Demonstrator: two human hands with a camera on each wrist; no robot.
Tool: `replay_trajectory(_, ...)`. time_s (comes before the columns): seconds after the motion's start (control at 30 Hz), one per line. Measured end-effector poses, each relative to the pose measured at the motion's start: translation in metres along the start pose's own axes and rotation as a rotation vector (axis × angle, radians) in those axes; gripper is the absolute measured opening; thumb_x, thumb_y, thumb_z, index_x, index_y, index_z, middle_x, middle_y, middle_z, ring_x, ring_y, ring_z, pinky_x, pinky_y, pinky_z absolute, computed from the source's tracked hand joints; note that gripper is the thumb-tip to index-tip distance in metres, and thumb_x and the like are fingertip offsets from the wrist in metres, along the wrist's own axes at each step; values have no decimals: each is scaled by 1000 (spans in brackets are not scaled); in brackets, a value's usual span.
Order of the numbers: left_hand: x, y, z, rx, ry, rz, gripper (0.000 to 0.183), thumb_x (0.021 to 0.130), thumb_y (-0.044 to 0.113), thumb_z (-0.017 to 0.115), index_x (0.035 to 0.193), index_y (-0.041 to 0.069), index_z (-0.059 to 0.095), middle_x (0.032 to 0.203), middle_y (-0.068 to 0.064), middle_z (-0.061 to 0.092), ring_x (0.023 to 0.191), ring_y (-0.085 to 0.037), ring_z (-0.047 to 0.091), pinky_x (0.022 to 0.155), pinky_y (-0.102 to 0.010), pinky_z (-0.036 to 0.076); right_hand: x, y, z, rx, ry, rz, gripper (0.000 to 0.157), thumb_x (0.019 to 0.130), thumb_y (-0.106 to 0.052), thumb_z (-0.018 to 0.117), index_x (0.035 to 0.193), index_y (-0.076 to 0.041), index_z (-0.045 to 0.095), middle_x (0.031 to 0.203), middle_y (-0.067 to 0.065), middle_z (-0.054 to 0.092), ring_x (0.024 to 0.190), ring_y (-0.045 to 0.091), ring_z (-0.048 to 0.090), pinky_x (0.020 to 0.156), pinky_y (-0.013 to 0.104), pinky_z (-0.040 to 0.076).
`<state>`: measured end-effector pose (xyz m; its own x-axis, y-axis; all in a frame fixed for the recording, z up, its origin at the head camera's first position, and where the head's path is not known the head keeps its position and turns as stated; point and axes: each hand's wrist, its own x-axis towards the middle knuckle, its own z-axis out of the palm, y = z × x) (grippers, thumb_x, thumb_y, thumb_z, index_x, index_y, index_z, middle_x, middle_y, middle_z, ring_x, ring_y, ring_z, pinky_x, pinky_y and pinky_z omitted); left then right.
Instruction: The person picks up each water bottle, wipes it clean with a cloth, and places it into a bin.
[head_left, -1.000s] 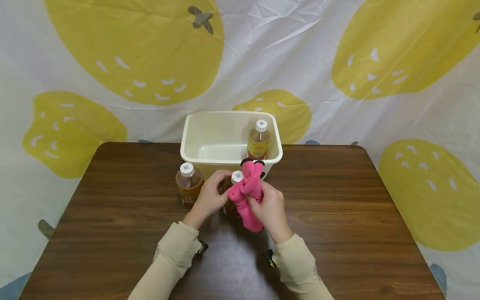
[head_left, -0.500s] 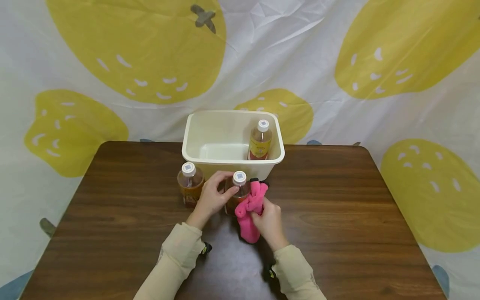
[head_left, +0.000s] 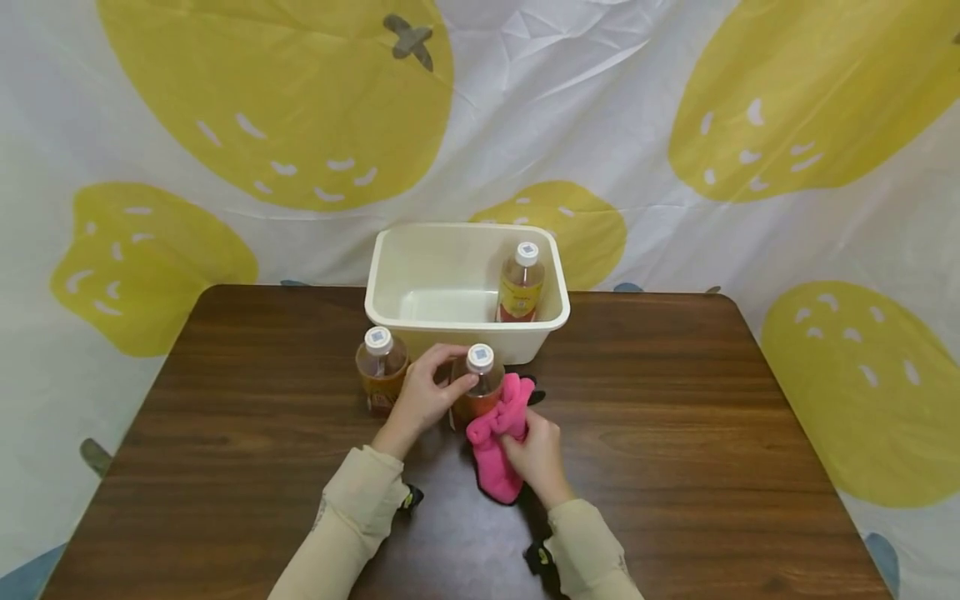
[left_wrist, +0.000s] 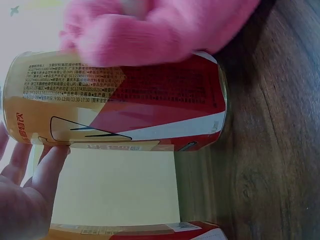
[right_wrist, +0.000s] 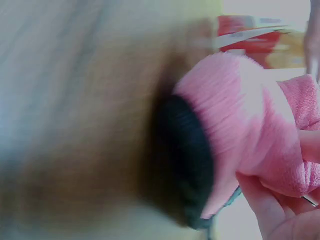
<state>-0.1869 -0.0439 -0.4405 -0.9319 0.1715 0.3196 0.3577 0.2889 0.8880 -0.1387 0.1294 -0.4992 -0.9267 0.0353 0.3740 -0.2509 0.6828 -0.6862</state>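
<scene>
My left hand [head_left: 423, 396] grips the upper part of a clear bottle [head_left: 478, 407] with a white cap, which stands upright in front of the bin. The thumb and fingers sit on either side below the cap. In the left wrist view, the bottle's yellow and red label [left_wrist: 120, 107] shows, with the fingers [left_wrist: 52, 167] at its edge. My right hand [head_left: 543, 457] pinches a bunched pink fleece cloth [head_left: 497, 471] with black edging, held against the bottle's right side. Folds of this cloth [right_wrist: 250, 120] fill much of the right wrist view.
A cream plastic bin [head_left: 517, 343] stands at the table's back edge. Inside its right end is another bottle [head_left: 520, 296], upright. A third bottle [head_left: 382, 383] stands left of my left hand. All rest on a dark wood-grain table [head_left: 675, 433], before a lemon-print curtain [head_left: 570, 92].
My right hand has brought the pink cloth down from beside the bottle's cap to its lower right side. The left hand has kept its hold on the bottle.
</scene>
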Motion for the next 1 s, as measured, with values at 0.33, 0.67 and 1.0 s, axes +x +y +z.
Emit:
replay_trajectory(0.33,1,-4,1,-9,0,24,32,74,3,72,104,-1,64,100,-16,62,96,-29,57,79,-42,50,28,-38,-33,41,176,-234,18,65,-9,76,74,-4,62,67,7,59,56,15,50,49,26,41)
replay_trajectory(0.67,1,-2,0,8,2,36,30,73,-2,70,103,-1,64,98,-15,63,93,-28,57,81,-39,48,37,-56,-40,3,127,-179,15,67,-7,74,76,-2,63,69,7,60,57,17,52,51,30,45)
replay_trajectory(1.0,1,0,1,-27,19,11,35,71,3,74,103,-4,63,100,-19,62,96,-31,57,81,-45,48,15,-30,-20,-13,113,-171,15,62,4,67,63,-3,54,56,7,55,49,16,48,45,30,43)
